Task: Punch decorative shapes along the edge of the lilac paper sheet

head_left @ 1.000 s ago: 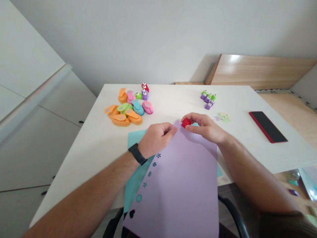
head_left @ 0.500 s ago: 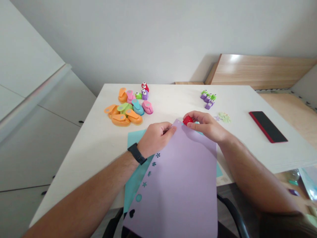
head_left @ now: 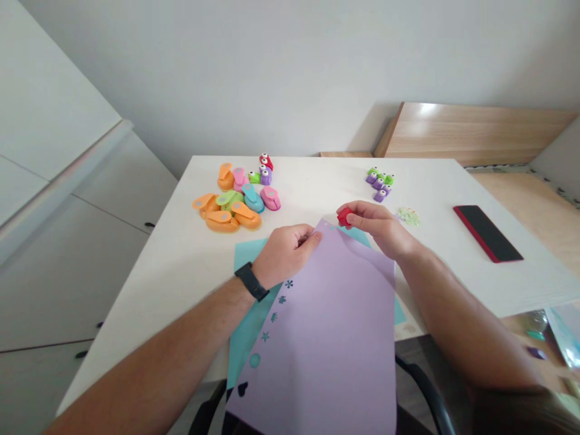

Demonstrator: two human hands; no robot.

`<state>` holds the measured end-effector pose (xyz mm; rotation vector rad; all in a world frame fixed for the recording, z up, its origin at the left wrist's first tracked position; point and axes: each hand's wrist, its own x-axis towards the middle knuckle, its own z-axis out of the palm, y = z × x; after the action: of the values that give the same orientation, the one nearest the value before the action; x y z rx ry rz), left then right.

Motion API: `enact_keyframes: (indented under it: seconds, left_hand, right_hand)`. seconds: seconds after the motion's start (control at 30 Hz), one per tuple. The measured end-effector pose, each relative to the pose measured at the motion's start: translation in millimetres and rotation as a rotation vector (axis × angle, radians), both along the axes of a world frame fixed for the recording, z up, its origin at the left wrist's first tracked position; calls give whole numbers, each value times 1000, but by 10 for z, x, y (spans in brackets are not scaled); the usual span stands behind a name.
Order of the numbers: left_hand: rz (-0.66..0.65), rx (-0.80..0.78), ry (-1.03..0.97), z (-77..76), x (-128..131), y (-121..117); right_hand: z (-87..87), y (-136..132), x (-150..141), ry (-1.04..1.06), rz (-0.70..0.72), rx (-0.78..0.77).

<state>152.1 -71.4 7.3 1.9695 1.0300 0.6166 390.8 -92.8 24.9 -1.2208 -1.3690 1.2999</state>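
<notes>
My left hand [head_left: 292,254] pinches the top left corner of a purple sheet of paper [head_left: 339,326]. Shaped holes run down the sheet's left edge, among them a star, a circle and a heart, and small holes show at its top edge. My right hand [head_left: 374,223] is closed on a small red craft punch [head_left: 345,217], held just off the sheet's top edge. Beneath the purple sheet lies a turquoise sheet [head_left: 249,329], showing along the left side and at the upper right.
Orange, pink, green and blue lever punches [head_left: 222,222] cluster at the table's left, with small eyed punches [head_left: 265,175] behind. More eyed punches [head_left: 380,181] stand at the back right, near paper cut-outs [head_left: 408,215]. A black and red flat object [head_left: 487,232] lies at the right.
My right hand has drawn the red punch slightly away from the purple sheet's top edge, where a small hole now shows. My left hand keeps its hold on the corner.
</notes>
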Motion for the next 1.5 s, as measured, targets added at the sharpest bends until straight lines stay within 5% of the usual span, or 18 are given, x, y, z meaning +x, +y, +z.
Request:
enact_keyframes:
  seconds: [1.03, 1.5]
  left_hand:
    - [11, 35, 11, -2, -11, 14]
    - [96, 298, 67, -60, -8, 8]
  right_hand:
    - [37, 109, 19, 214, -124, -189]
    - [113, 34, -115, 324, -37, -265]
